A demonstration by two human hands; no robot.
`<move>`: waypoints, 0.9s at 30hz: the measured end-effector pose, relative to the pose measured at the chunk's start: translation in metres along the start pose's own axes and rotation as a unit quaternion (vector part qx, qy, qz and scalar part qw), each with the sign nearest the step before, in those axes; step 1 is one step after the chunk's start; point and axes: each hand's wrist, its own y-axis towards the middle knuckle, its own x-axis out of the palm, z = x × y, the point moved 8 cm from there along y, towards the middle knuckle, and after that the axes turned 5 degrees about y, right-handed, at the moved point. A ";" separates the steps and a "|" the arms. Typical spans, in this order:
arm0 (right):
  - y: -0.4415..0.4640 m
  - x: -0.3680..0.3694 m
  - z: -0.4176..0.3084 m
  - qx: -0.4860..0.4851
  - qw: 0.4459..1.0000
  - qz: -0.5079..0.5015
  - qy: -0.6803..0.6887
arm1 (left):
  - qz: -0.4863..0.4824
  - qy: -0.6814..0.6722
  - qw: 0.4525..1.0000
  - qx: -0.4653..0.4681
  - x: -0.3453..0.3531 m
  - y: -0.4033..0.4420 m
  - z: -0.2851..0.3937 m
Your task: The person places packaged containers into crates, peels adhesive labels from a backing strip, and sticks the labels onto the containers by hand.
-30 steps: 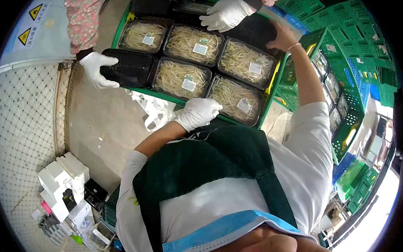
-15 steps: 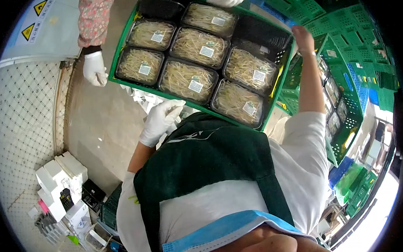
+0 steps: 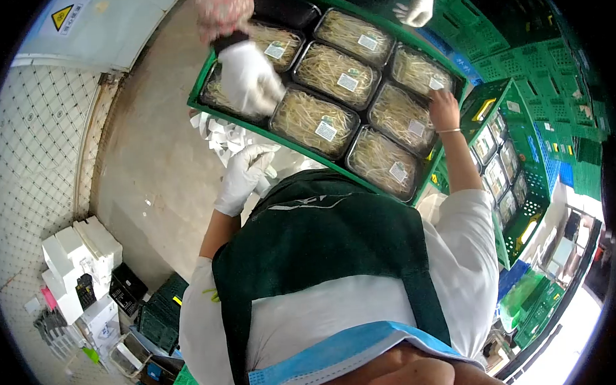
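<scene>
- Right hand [image 3: 444,111], bare: fingers bent, fingertips at the label of the far-right sprout tray [image 3: 420,70]; gripping or just resting, cannot tell.
- Left hand [image 3: 248,169], gloved: half curled, thumb close to fingers, near side of the green crate [image 3: 251,126], apart from it; hold on anything, cannot tell.
- Changed: far-right place showed black half a second ago, now has a labelled tray of bean sprouts, so right-hand row has three.
- Changed: co-worker's one gloved hand [image 3: 251,80] now over the left trays, blurred; other gloved hand [image 3: 417,9] beyond the far rim, fingers loosely spread, nothing seen in it.
- Green crate: eight black trays of sprouts visible, white labels; far-left place [image 3: 284,6] shows only black.
- Second crate [image 3: 532,161], right: labelled packs, contents too small to tell.
</scene>
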 end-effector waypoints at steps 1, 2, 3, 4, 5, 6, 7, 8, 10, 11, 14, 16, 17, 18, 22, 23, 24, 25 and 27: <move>0.000 -0.008 0.009 0.051 0.997 -0.012 0.059 | 0.005 -0.008 1.000 0.013 -0.002 0.000 0.000; 0.002 -0.007 0.012 0.100 0.986 -0.057 0.121 | 0.013 -0.009 1.000 0.012 -0.008 -0.002 0.002; 0.009 -0.019 0.003 0.099 0.981 -0.040 0.163 | 0.007 -0.017 1.000 -0.004 -0.010 -0.003 0.005; 0.023 -0.038 -0.021 0.061 0.978 0.017 0.201 | 0.001 -0.028 0.999 -0.021 -0.009 -0.003 0.004; 0.036 -0.054 -0.052 0.025 0.967 0.077 0.243 | 0.009 -0.029 0.999 -0.019 -0.010 0.000 0.003; 0.055 -0.056 -0.090 -0.025 0.957 0.058 0.284 | 0.014 -0.026 0.999 0.022 -0.010 0.005 0.008; 0.075 -0.056 -0.127 -0.072 0.943 0.039 0.323 | 0.018 -0.023 0.998 0.063 -0.009 0.008 0.014; 0.091 -0.048 -0.157 -0.086 0.959 0.017 0.271 | 0.018 -0.024 0.997 0.071 -0.010 0.007 0.018; 0.102 -0.054 -0.210 -0.141 0.968 0.039 0.203 | 0.035 -0.040 0.995 0.079 -0.016 0.004 0.022; 0.100 -0.069 -0.232 -0.182 0.962 0.086 0.185 | 0.047 -0.058 0.993 0.091 -0.022 0.005 0.024; 0.047 -0.097 -0.301 -0.227 0.871 -0.083 0.427 | 0.212 0.041 0.957 0.193 -0.054 -0.002 0.030; 0.002 -0.094 -0.342 -0.225 0.810 -0.155 0.519 | 0.239 0.026 0.936 0.257 -0.050 -0.015 0.047; -0.012 -0.086 -0.355 -0.228 0.803 -0.151 0.529 | 0.277 0.096 0.906 0.305 -0.049 -0.022 0.059; -0.019 -0.083 -0.362 -0.203 0.774 -0.201 0.566 | 0.271 0.052 0.913 0.299 -0.049 -0.021 0.057; -0.021 -0.096 -0.379 -0.178 0.731 -0.227 0.618 | 0.292 0.056 0.889 0.348 -0.072 -0.029 0.057; -0.021 -0.104 -0.384 -0.185 0.734 -0.211 0.619 | 0.265 -0.014 0.907 0.328 -0.072 -0.029 0.050; -0.022 -0.111 -0.388 -0.194 0.757 -0.188 0.594 | 0.270 0.025 0.897 0.350 -0.071 -0.034 0.059; -0.027 -0.109 -0.393 -0.189 0.760 -0.185 0.594 | 0.273 0.063 0.884 0.373 -0.072 -0.039 0.069; -0.037 -0.100 -0.397 -0.140 0.767 -0.160 0.606 | 0.210 0.011 0.919 0.335 -0.079 -0.036 0.063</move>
